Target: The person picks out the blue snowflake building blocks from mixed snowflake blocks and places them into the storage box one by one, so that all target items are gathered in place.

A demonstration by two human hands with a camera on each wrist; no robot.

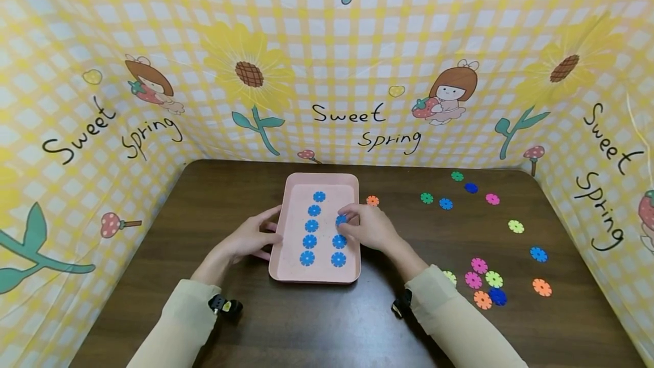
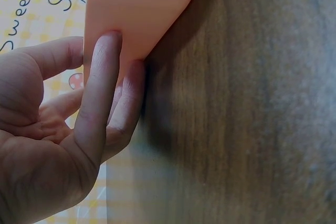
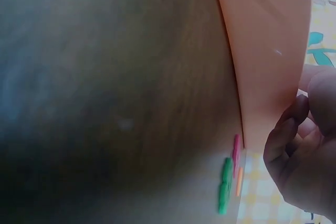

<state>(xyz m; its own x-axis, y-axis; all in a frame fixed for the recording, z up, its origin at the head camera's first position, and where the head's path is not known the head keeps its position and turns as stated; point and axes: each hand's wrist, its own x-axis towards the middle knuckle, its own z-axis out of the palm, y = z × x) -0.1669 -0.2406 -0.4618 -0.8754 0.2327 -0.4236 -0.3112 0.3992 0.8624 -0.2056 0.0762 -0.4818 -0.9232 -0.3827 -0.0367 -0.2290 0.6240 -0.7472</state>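
Pinching a blue flower disc (image 1: 341, 220) between thumb and fingertips, the right hand (image 1: 370, 228) hovers over the right-hand column of the pink tray (image 1: 351, 182), just beyond the two discs already lying there; the tray's long axis runs away from the person. The left hand (image 1: 251, 238) rests with straight fingers against the tray's left wall, grasping nothing; loose discs (image 1: 482, 287) lie well apart to the right, nearer the right hand.

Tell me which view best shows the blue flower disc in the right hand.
The head view: the blue flower disc is pinched by the right hand over the pink tray. The right wrist view shows only fingers and tray wall; the left wrist view misses it.
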